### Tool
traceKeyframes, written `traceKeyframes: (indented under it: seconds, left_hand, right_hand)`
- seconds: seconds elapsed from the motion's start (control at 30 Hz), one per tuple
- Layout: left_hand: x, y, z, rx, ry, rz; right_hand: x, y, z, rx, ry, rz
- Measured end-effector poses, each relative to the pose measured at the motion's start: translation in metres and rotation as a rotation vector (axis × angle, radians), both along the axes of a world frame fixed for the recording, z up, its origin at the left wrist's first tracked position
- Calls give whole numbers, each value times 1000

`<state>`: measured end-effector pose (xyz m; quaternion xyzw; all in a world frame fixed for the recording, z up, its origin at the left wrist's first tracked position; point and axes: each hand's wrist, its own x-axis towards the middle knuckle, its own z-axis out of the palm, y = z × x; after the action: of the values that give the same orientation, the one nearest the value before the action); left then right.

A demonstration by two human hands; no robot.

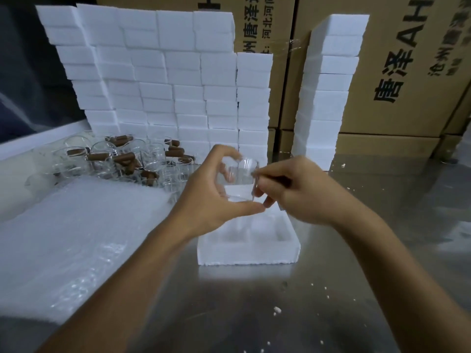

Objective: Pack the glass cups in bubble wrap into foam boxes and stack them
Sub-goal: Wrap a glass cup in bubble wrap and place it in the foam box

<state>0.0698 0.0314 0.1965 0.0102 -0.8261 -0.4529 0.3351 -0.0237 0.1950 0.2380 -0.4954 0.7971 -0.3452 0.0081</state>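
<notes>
Both hands hold one glass cup [240, 174] in the air above an open foam box [248, 247] on the steel counter [331, 289]. Left hand [206, 200] curls thumb and fingers around the cup's body; right hand [290, 192] pinches its handle side. More glass cups [122, 159] with brown handles crowd behind a bubble wrap sheet [76, 238]. Stacked foam boxes [158, 80] line the rear.

A brushed metal table [331, 289] was seen below, and soft light was reflected on its surface. Small white crumbs [277, 310] were scattered on it. Behind, brown cardboard cartons [413, 72] printed with black Chinese characters were stacked. At the far left a dark area [28, 72] was seen.
</notes>
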Motion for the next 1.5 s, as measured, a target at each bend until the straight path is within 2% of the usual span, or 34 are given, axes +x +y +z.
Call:
traceKeyframes:
  seconds: [0.07, 0.17, 0.23, 0.33, 0.43, 0.53, 0.6, 0.7, 0.8, 0.9, 1.0, 1.13, 1.33, 1.5]
  left_hand:
    - [0, -4, -4, -24, -39, 62]
    - [2, -9, -5, -74, -98, 142]
    - [1, -10, -7, -91, -103, 150]
    - [-3, -8, -10, -158, -119, 182]
    - [-5, -9, -13, -255, -143, 257]
    - [-3, -9, -14, -217, -223, 233]
    - [1, -12, -8, -264, -299, 272]
    - [10, -29, 6, -348, -371, 559]
    - [26, -57, 15, -272, -404, 875]
    - [44, -85, 15, -163, -543, 1049]
    - [53, -92, 11, -100, -718, 1032]
    - [51, -87, 13, -134, -811, 948]
    - [49, -85, 15, -127, -786, 896]
    - [48, -78, 23, -87, -499, 975]
  right_hand:
    - [2, -5, -5, 150, 125, -15]
    - [5, -8, -7, 264, 95, 15]
    - [8, -10, -9, 182, 119, -20]
    - [14, -15, -14, 45, 270, -83]
    - [16, -19, -16, 9, 299, -128]
    - [18, -21, -17, -5, 309, -154]
    - [19, -22, -17, 0, 318, -169]
    - [16, -19, -15, 12, 294, -168]
    - [14, -15, -12, -2, 289, -171]
    - [14, -15, -9, -31, 289, -150]
    - [15, -15, -7, -55, 269, -132]
    - [15, -15, -8, -70, 219, -127]
    - [12, -15, -10, -94, 180, -136]
    - [11, -15, -13, -93, 161, -144]
